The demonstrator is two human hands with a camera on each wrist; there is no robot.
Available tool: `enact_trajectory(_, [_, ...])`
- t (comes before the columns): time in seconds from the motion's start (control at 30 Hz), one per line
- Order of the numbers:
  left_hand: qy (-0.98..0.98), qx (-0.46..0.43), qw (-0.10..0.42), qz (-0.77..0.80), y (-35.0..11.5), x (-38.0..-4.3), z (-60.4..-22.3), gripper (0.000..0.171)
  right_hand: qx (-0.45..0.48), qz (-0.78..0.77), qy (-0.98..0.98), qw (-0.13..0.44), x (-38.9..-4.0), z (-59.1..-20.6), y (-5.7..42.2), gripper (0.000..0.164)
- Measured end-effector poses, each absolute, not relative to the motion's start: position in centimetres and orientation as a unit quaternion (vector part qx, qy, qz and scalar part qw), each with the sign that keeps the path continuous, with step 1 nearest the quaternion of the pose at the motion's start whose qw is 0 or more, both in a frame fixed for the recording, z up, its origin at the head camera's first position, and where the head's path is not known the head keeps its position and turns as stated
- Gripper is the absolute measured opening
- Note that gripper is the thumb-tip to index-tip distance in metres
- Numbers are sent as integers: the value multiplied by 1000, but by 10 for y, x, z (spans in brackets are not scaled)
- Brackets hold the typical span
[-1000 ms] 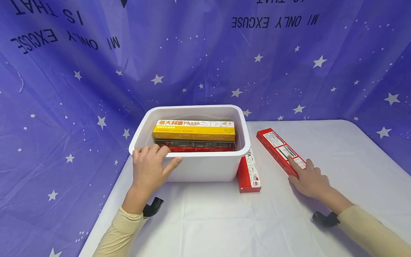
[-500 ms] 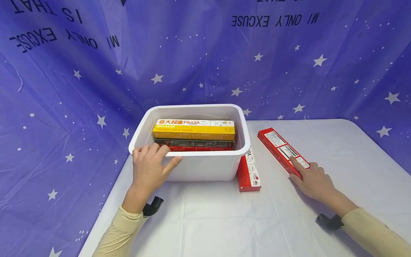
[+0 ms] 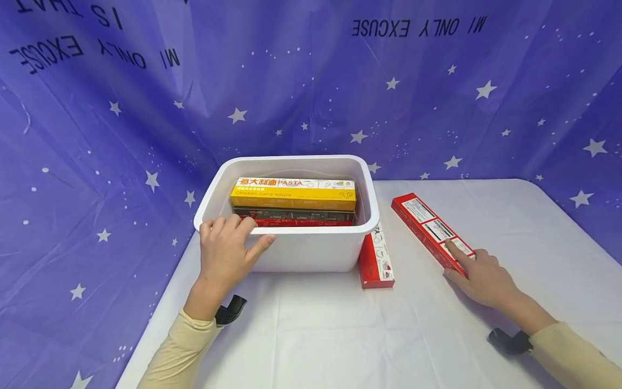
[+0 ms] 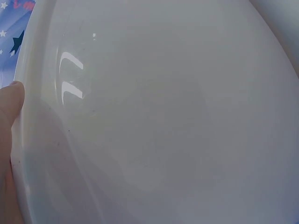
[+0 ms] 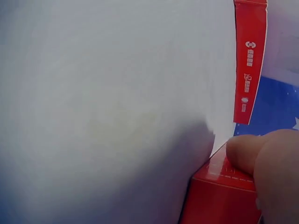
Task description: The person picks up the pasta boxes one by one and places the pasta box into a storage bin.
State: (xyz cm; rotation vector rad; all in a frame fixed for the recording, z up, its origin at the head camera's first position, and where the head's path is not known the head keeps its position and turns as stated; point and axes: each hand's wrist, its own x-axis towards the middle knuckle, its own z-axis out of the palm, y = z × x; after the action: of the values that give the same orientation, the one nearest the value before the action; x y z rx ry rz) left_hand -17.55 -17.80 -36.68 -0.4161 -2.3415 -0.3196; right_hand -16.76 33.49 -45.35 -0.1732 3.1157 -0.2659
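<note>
My left hand (image 3: pixel 224 251) grips the near rim of a white plastic bin (image 3: pixel 306 251), fingers over the edge and thumb along the outer wall. In the left wrist view the bin's smooth wall (image 4: pixel 154 112) fills most of the picture. Inside the bin lie a yellow pasta box (image 3: pixel 293 199) and, nearer me, a dark box (image 3: pixel 296 214) and a red one (image 3: pixel 306 222). Over on the right, my right hand (image 3: pixel 486 278) holds the near end of a red box (image 3: pixel 430 229), label side up on the table. Its thumb (image 5: pixel 243 151) presses the box's side.
A second red box (image 3: pixel 376 265) with a white printed face lies against the bin's right side. White cloth covers the table (image 3: pixel 340 335). A purple star-printed curtain (image 3: pixel 311 81) hangs behind and at the left.
My right hand has moved slightly right and toward me, to the near end of the red box, which has shifted very little. The left hand stays on the bin's rim.
</note>
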Motion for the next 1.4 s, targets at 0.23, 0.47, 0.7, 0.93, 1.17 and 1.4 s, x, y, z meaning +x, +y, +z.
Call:
enact_trajectory(0.23, [-910,-161,361,-125,-178,-175,-368,86,-62,-81,995,-9,-168,-453,336,74])
enact_trajectory(0.47, [-910,-158,361,-126,-178,-174,-368,86,-77,-87,993,-23,-172,-427,339,72])
enact_trajectory(0.7, [-908,-158,368,-124,-179,-174,-367,86,-99,-75,991,-52,-181,-382,339,68])
enact_trajectory(0.93, [-909,-157,365,-126,-179,-174,-367,86,-117,-58,990,-56,-193,-337,336,66])
enact_trajectory(1.17, [-911,-157,361,-128,-178,-174,-367,87,-132,-48,988,-60,-205,-303,330,65])
enact_trajectory(1.4, [-911,-156,361,-127,-178,-174,-366,87,-140,-52,988,-33,-215,-272,314,67])
